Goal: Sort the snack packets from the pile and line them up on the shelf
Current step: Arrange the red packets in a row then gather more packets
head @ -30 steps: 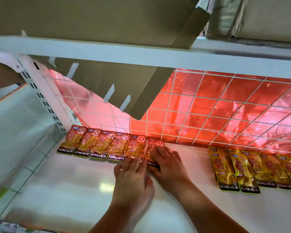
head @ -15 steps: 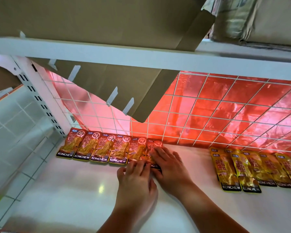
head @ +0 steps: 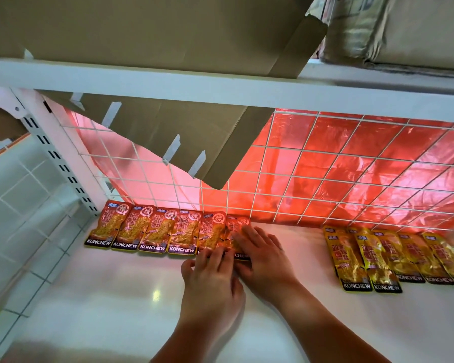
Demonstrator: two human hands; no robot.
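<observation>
A row of several orange-red snack packets (head: 152,233) lies flat along the back of the white shelf (head: 116,305), left of centre. My right hand (head: 260,255) lies flat with straight fingers on the rightmost red packet (head: 235,226) of that row. My left hand (head: 210,279) sits just beside it, fingertips touching the lower edge of the neighbouring red packet (head: 212,231). A second row of several yellow packets (head: 388,258) lies at the right, overlapping one another. No pile of packets is in view.
A white wire grid (head: 325,174) with red foil behind it closes the shelf's back. A cardboard flap (head: 184,142) hangs down from the upper shelf board (head: 220,82), above the red row. A white slotted upright (head: 53,153) stands at the left.
Both hands have stayed on the last two red packets, with only small shifts of the fingers. The camera has moved a little closer.
</observation>
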